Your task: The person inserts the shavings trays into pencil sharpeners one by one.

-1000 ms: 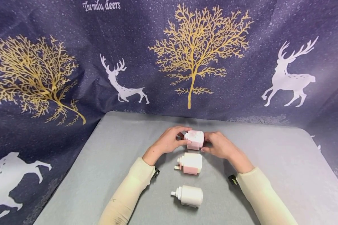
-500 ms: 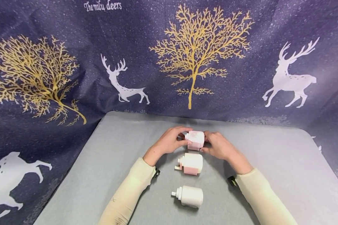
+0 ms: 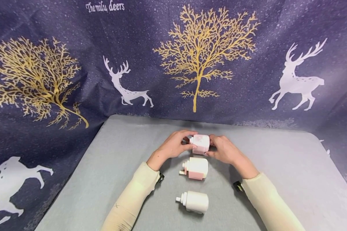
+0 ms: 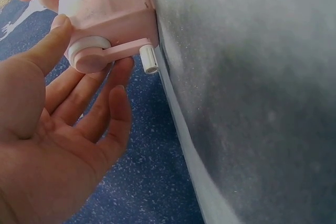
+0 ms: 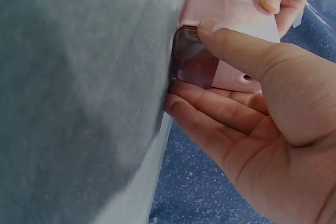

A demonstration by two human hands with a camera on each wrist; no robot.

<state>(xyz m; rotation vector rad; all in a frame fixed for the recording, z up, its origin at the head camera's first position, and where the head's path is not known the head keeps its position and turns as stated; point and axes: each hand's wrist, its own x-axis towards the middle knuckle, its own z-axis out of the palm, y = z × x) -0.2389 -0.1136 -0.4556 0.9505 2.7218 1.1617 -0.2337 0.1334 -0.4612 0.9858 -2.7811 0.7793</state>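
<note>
Your left hand [image 3: 173, 145] and right hand [image 3: 224, 149] grip the pink dispenser [image 3: 200, 143] between them at the far end of the row, over the middle of the grey table [image 3: 277, 179]. Your left fingers [image 4: 86, 106] curl round its nozzle end, thumb on the pink body [image 4: 107, 17]; your right thumb [image 5: 247, 53] and fingers pinch its base end [image 5: 231, 24]. Just nearer to you lies a white dispenser with pink underside [image 3: 196, 167], nozzle pointing left, and nearest of all a plain white dispenser [image 3: 194, 201], also lying nozzle left. A dark blue cloth printed with deer and golden trees [image 3: 202, 54] hangs behind the table
</note>
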